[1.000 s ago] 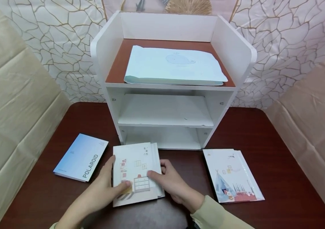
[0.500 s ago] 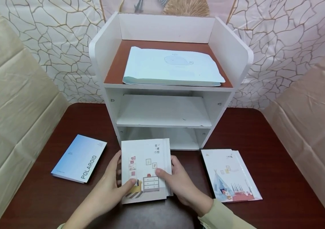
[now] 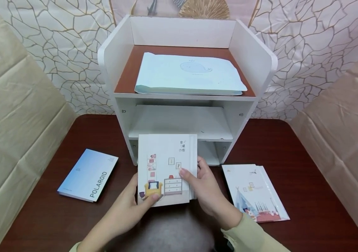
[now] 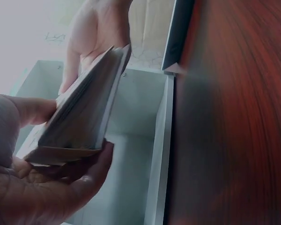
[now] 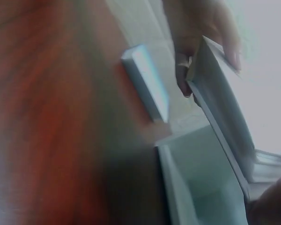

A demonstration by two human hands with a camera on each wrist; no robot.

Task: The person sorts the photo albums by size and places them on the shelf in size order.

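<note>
A white illustrated book (image 3: 163, 150), its cover printed with a yellow armchair and a chest of drawers, is held raised in front of the lower shelf. My left hand (image 3: 128, 210) grips its left edge, thumb on the cover and fingers underneath. The right hand (image 3: 208, 189) pinches the opposite edge, thumb on top. Seen from the left wrist, the book (image 4: 82, 110) shows its page edges between the covers, with the left fingers (image 4: 96, 171) curled beneath it. In the right wrist view the left hand (image 5: 196, 28) holds the far end of the book (image 5: 229, 108).
A white shelf unit (image 3: 186, 96) stands at the back, with a whale-printed pale package (image 3: 191, 75) on top. A blue-and-white POLAROID book (image 3: 87, 175) lies left on the dark table (image 3: 311, 182). Another white illustrated book (image 3: 251, 189) lies on the right.
Both hands have carried the book up, forward and slightly right, toward the shelf unit's lower opening. The other books and the package stay where they were.
</note>
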